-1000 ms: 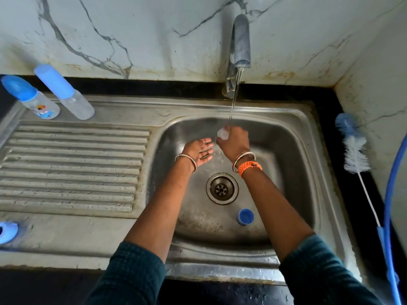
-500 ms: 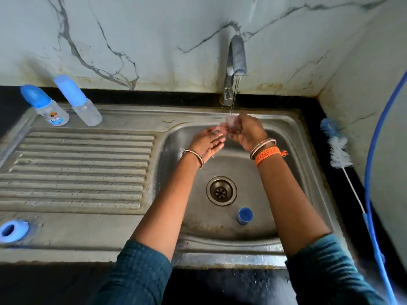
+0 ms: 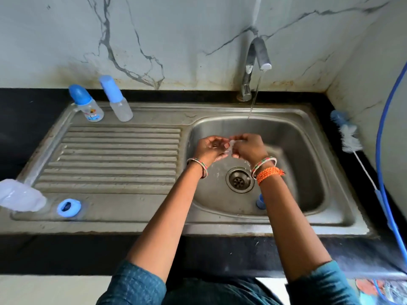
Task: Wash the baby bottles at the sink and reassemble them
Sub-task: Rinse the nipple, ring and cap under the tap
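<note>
A person stands at a steel sink [image 3: 308,119], both hands over the basin beneath a thin stream from the tap [image 3: 256,62]. The left hand [image 3: 211,147] is cupped, palm up, fingers [image 3: 220,140] curled. The right hand [image 3: 247,147] meets it, fingers [image 3: 236,139] pinching a small clear bottle part [image 3: 230,145] between the two hands. Two capped baby bottles [image 3: 87,104] stand at the back of the drainboard. A blue ring [image 3: 68,208] lies at its front edge. A bottle brush [image 3: 350,137] lies on the desk to the right.

Two capped baby bottles [image 3: 103,102] behind drainboard
</note>
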Demonstrator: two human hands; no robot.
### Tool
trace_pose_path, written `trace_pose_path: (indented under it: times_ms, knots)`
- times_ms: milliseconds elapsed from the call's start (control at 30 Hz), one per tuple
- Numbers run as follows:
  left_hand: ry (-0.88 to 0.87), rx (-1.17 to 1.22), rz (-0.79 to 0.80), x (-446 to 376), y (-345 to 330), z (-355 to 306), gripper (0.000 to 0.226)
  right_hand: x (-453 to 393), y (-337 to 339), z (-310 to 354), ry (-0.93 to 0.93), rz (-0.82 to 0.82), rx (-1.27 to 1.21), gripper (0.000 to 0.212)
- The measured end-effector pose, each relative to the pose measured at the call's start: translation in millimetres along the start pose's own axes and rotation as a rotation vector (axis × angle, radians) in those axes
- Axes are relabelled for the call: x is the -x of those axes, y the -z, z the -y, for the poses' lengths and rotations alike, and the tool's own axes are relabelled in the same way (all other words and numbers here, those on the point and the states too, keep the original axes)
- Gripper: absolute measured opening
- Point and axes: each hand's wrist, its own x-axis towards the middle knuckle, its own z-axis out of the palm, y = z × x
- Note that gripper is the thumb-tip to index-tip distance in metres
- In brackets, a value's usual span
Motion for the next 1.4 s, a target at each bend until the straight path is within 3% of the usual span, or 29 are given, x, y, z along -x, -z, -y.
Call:
trace_pose_path:
  times_ms: [100, 167, 233, 300, 400, 567, 833, 1033, 1167, 1300, 1400]
  knots:
    - [0.022, -0.002, -0.039, 30, 35, -9, 0.024, 32, -26, 8, 0.144, 0.071, 0.178, 0.015]
    - [0.065, 0.007, 0.012, 52, 65, -15, 0.027, 55, -51, 11, 0.266, 0.03, 0.289, 0.015]
    - [0.079, -0.077, 0.04, 73, 104, -22, 0.028, 79, -83, 13, 0.422, -0.035, 0.349, 0.012]
    - [0.066, -0.188, -0.031, 88, 141, -28, 0.03, 98, -111, 13, 0.522, -0.003, 0.351, 0.012]
    - [0.007, -0.263, -0.208, 107, 202, -35, 0.031, 119, -164, 7, 0.576, 0.156, 0.373, 0.015]
    - [-0.012, -0.233, -0.312, 133, 268, -29, 0.027, 140, -236, -8, 0.622, 0.361, 0.491, 0.018]
    - [-0.052, -0.18, -0.386, 141, 293, -16, 0.025, 143, -272, -15, 0.648, 0.451, 0.699, 0.025]
    - [-0.119, -0.217, -0.394, 131, 280, -20, 0.032, 136, -255, -5, 0.672, 0.448, 0.653, 0.041]
    - [-0.136, -0.244, -0.326, 111, 239, -20, 0.034, 117, -199, 1, 0.657, 0.256, 0.525, 0.023]
    - [-0.103, -0.306, -0.124, 79, 164, -8, 0.036, 81, -109, -20, 0.484, 0.072, 0.546, 0.022]
    - [-0.038, -0.386, 0.068, 49, 94, 10, 0.034, 38, -35, -57, 0.225, -0.024, 0.664, 0.023]
